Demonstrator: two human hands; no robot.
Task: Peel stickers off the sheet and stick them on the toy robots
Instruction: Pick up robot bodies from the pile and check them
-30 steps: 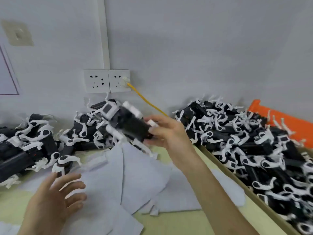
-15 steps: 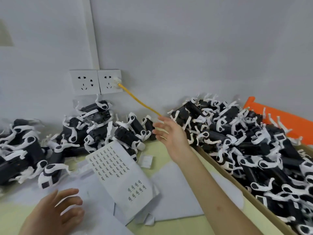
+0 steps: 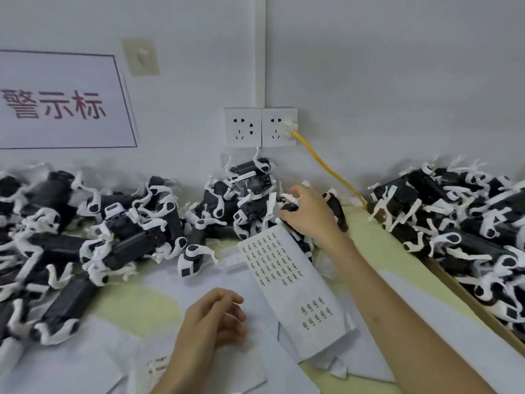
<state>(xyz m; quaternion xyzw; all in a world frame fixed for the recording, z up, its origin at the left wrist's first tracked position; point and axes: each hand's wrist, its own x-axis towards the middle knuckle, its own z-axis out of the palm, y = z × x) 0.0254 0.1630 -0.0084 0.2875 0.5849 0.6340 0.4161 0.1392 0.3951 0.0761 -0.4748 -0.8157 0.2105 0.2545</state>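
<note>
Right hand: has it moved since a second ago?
Yes. The right hand has moved left, from the cable to the pile below the sockets, gripping a toy.

Sticker sheet (image 3: 287, 268) lies askew — black-white robots (image 3: 136, 231) heaped behind.

Toy robots, black and white: two heaps too many to count, one (image 3: 127, 231) along the far left of the table (image 3: 366, 237), one (image 3: 454, 217) in a single cardboard box (image 3: 468, 297) on the right, plus one toy robot (image 3: 289, 205) gripped by the right hand (image 3: 306, 217). Paper: one sticker sheet (image 3: 287, 280), its stickers too small to count; one near sheet (image 3: 157, 365) with a few stickers; several blank sheets (image 3: 426, 308). Sundries: two hands, counting the left hand (image 3: 213, 322); two wall sockets (image 3: 243, 127); one yellow cable (image 3: 326, 166); one wall sign (image 3: 62, 100); one blank wall plate (image 3: 140, 56).
</note>
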